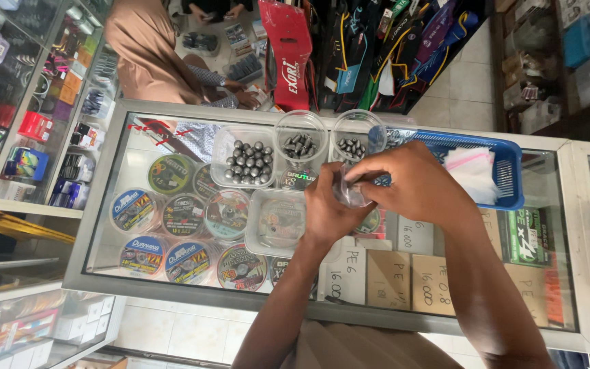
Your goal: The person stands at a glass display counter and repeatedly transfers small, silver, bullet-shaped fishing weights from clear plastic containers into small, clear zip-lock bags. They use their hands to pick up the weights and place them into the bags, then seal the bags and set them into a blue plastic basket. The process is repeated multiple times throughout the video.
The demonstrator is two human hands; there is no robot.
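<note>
My left hand (328, 208) and my right hand (414, 184) meet above a glass counter (138, 154), both pinching a small clear plastic bag (349, 195) between the fingers. What the bag holds is hidden. Just beyond the hands stand a rectangular clear tub (245, 157) of round grey metal weights and two round clear cups (300, 137) (356, 140) of smaller dark weights. An empty clear tub (274, 222) lies left of my left hand.
A blue plastic basket (507, 164) with small clear bags sits at the right on the counter. Spools of fishing line (172, 219) and price cards (411, 280) lie under the glass. Another person (151, 55) sits beyond the counter near hanging red and dark bags (288, 48).
</note>
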